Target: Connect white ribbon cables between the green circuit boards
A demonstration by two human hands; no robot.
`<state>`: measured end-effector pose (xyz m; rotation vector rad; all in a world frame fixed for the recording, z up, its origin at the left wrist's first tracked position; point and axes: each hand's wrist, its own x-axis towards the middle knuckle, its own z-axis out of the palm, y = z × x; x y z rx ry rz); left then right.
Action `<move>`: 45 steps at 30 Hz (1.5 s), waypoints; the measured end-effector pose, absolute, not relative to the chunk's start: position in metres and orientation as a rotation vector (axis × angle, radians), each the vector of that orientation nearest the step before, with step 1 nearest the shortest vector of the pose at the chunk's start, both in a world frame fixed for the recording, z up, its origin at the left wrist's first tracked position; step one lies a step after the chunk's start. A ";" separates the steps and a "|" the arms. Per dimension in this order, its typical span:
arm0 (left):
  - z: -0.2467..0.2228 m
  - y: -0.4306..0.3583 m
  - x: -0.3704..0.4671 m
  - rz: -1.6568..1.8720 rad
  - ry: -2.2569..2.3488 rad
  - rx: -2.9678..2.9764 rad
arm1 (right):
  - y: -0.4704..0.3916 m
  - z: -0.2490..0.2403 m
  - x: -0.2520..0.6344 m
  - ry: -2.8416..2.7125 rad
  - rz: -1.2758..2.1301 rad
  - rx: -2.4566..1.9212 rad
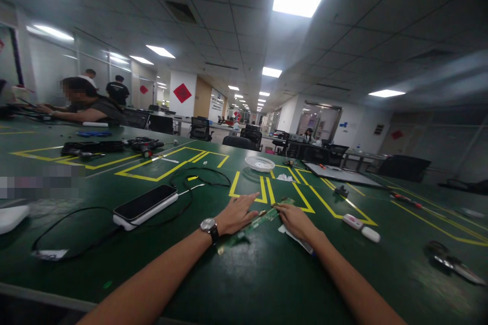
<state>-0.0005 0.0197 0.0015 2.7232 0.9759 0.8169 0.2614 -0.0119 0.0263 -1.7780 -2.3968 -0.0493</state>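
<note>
A long, shiny green see-through strip (244, 233), its exact kind unclear from blur, lies slantwise on the green table between my hands. My right hand (297, 221) is closed, its fingers pinching the strip's far end. My left hand (237, 213), with a watch (208, 225) on the wrist, is stretched flat beside the strip, and its thumb reaches over the strip's edge. Whether the left palm touches it is hidden. Under my right wrist a white packet (299, 240) partly shows.
Ahead stands a white basket (260, 163) near crumpled white paper (284, 177). Left lies a phone (147, 202) on a white block with a black cable (76, 209). Right are small white cases (353, 222) and a metal tool (452, 262). A person (91, 104) sits far left.
</note>
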 end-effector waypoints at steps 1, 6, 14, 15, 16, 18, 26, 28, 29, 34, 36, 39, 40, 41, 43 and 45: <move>0.002 0.019 -0.001 0.819 0.977 2.731 | -0.010 0.026 0.272 -2.293 -0.093 -1.944; 0.004 0.018 0.000 0.842 0.996 2.768 | -0.011 0.021 0.300 -1.985 -0.152 -2.292; 0.002 0.015 0.004 0.721 1.025 2.849 | -0.007 0.013 0.285 -1.864 -0.105 -2.442; 0.001 0.014 0.005 0.701 1.023 2.851 | -0.007 0.013 0.285 -1.867 -0.102 -2.446; 0.001 0.014 0.005 0.681 1.024 2.850 | -0.007 0.012 0.285 -1.868 -0.099 -2.450; 0.001 0.013 0.005 0.642 1.031 2.850 | -0.008 0.012 0.286 -1.870 -0.090 -2.456; 0.002 0.012 0.004 0.595 1.039 2.857 | -0.017 0.007 0.289 -1.925 0.068 -2.452; 0.002 0.012 0.004 0.605 1.033 2.854 | -0.017 0.006 0.290 -1.960 0.096 -2.431; 0.002 0.012 0.004 0.611 1.029 2.853 | -0.017 0.006 0.292 -1.973 0.101 -2.419; 0.004 0.011 0.003 0.629 1.027 2.857 | -0.014 0.009 0.301 -1.975 0.151 -2.361; 0.005 0.010 0.003 0.638 1.029 2.858 | -0.013 0.012 0.305 -1.950 0.164 -2.336; 0.007 0.009 0.003 0.661 1.021 2.864 | -0.010 0.014 0.308 -1.915 0.134 -2.306; 0.008 0.010 0.003 0.675 1.019 2.869 | -0.009 0.014 0.309 -1.920 0.117 -2.290; 0.008 0.011 0.003 0.691 1.018 2.875 | -0.008 0.015 0.308 -1.937 0.102 -2.267; 0.010 0.013 0.001 0.726 1.025 2.890 | -0.006 0.015 0.305 -2.003 0.085 -2.201; 0.012 0.016 -0.001 0.755 1.046 2.905 | -0.004 0.016 0.300 -2.115 0.091 -2.076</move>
